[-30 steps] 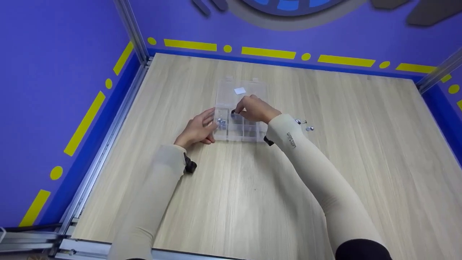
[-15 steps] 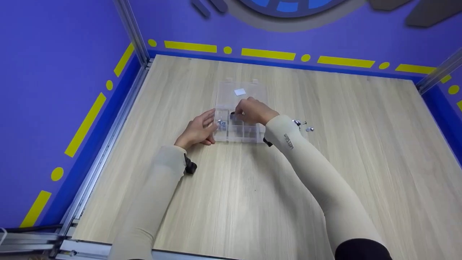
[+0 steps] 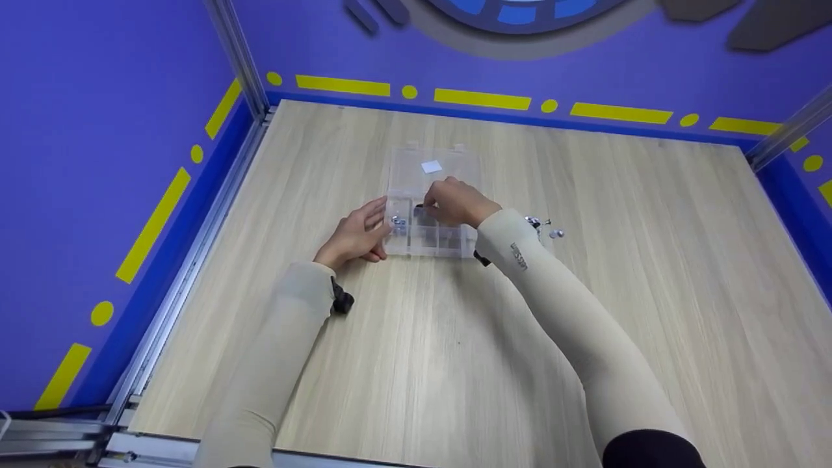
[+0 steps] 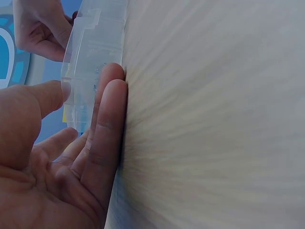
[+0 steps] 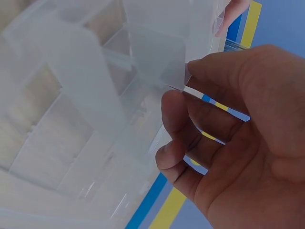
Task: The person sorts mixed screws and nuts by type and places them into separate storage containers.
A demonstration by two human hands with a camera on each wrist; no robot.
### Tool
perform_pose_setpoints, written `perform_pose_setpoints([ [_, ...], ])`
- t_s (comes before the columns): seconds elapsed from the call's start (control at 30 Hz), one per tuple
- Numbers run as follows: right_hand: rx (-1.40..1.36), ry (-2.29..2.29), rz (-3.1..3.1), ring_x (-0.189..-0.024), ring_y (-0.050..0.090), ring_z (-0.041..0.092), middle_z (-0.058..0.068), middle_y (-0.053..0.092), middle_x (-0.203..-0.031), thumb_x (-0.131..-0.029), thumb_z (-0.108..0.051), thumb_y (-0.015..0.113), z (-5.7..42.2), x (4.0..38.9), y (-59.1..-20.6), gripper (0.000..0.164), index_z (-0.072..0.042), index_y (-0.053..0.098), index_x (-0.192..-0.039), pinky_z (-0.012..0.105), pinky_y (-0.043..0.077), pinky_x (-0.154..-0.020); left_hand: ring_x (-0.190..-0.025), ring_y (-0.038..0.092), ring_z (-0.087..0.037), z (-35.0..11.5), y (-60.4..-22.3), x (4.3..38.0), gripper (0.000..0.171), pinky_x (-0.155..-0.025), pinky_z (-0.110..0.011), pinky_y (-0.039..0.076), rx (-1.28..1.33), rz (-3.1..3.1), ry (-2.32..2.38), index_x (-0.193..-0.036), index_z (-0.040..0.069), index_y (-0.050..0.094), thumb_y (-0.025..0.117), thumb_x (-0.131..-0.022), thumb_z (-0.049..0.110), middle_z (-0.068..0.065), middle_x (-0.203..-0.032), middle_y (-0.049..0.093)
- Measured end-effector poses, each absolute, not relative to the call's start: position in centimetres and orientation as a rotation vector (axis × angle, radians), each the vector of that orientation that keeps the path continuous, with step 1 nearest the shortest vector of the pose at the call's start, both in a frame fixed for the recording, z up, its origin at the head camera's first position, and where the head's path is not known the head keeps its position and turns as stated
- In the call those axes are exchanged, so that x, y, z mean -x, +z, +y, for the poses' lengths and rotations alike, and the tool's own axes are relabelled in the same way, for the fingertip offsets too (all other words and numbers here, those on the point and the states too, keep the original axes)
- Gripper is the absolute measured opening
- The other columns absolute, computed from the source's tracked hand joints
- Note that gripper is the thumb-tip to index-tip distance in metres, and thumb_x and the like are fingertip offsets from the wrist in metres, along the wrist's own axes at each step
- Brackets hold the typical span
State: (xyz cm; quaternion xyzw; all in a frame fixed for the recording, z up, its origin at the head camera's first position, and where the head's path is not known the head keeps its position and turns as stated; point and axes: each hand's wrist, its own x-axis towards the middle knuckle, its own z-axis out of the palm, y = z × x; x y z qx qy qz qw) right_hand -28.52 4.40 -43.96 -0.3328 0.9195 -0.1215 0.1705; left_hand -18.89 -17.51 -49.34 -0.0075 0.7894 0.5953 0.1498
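An open clear plastic compartment box (image 3: 424,249) sits mid-table, lid folded back. My left hand (image 3: 354,234) holds its left side, thumb at the top edge and nearly straight fingers along the outer wall; the left wrist view shows the fingertips (image 4: 113,90) low beside the table. Over the middle compartments, my right hand (image 3: 458,201) has thumb and forefinger together, pinching the edge of a clear plastic divider (image 5: 159,57). Its other fingers are curled. Something small and dark (image 3: 419,206) shows at those fingertips. Small metal hardware (image 3: 398,222) lies in the left compartment.
Several loose screws and other small metal pieces (image 3: 534,222) lie on the wooden table (image 3: 650,273), right of the box. A white label (image 3: 431,167) is on the lid. Blue panels (image 3: 130,130) and metal profiles (image 3: 162,325) border the table.
My right hand has drawn back slightly towards me and lowered a little at the middle compartment. The left hand and the box stay in place.
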Motion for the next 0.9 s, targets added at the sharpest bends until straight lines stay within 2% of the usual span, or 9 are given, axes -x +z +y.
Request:
perform_pose_setpoints([
  [0.2,1.008,-0.371,2.623,-0.103,0.066,0.030,0.011,0.074,-0.119,-0.100,-0.010,0.069,4.6,28.4,-44.4,0.019,-0.005,0.079,-0.115,0.047,0.053,-0.100,-0.062,0.071,-0.020,-17.4,-49.5,18.7,0.066,-0.051,-0.027,0.059,0.018,2.255,1.725,-0.164,0.020,0.027,0.058,-0.106,0.018,-0.010,-0.164,0.035],
  [0.47,1.137,-0.594,2.644,-0.119,0.066,0.027,0.011,0.072,-0.126,-0.101,-0.004,0.064,6.3,28.7,-43.9,0.026,-0.004,0.074,-0.124,0.041,0.052,-0.106,-0.062,0.070,-0.020,-17.4,-49.7,18.7,0.066,-0.052,-0.028,0.059,0.022,2.251,1.729,-0.165,0.020,0.027,0.058,-0.106,0.017,-0.009,-0.163,0.037],
  [0.67,1.184,-0.699,2.733,-0.108,0.069,0.029,0.017,0.074,-0.118,-0.101,-0.001,0.059,9.5,29.7,-42.2,0.024,0.000,0.075,-0.119,0.044,0.057,-0.095,-0.063,0.070,-0.022,-17.4,-49.4,18.9,0.066,-0.052,-0.029,0.059,0.011,2.279,1.704,-0.164,0.020,0.027,0.059,-0.106,0.019,-0.008,-0.163,0.038],
  [0.9,1.113,-0.651,2.772,-0.106,0.070,0.032,0.019,0.074,-0.112,-0.098,0.003,0.062,13.3,30.5,-41.6,0.022,0.002,0.076,-0.115,0.047,0.056,-0.096,-0.064,0.069,-0.022,-17.3,-49.4,19.0,0.066,-0.054,-0.030,0.060,0.064,2.287,1.676,-0.165,0.024,0.027,0.059,-0.106,0.020,-0.006,-0.164,0.036],
])
